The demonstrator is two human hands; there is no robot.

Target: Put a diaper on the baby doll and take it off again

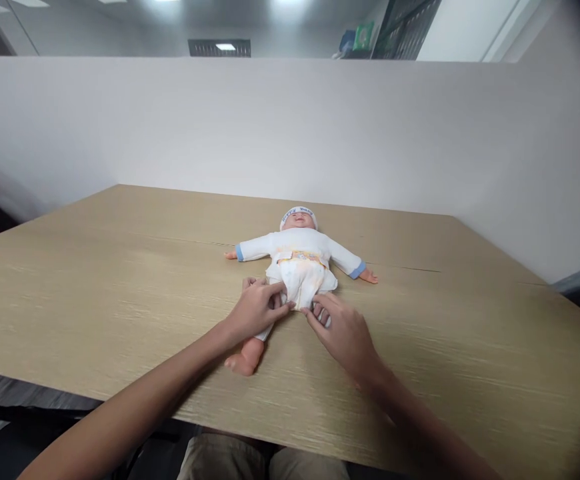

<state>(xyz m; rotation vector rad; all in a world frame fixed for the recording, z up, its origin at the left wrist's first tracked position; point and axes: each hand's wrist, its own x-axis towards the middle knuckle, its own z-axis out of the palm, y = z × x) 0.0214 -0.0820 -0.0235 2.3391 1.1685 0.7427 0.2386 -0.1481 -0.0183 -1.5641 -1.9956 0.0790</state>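
Observation:
A baby doll lies on its back on the wooden table, head away from me, arms spread. It wears a white long-sleeved top with blue cuffs, a white cap and a white diaper with a yellow band at the waist. My left hand pinches the diaper's lower left edge at the doll's hip. My right hand rests on the lower right side of the diaper and covers that leg. One bare doll foot sticks out below my left hand.
A white partition wall runs along the far edge of the table and down its right side. The table's near edge is just above my lap. Dark shelving shows beyond the partition.

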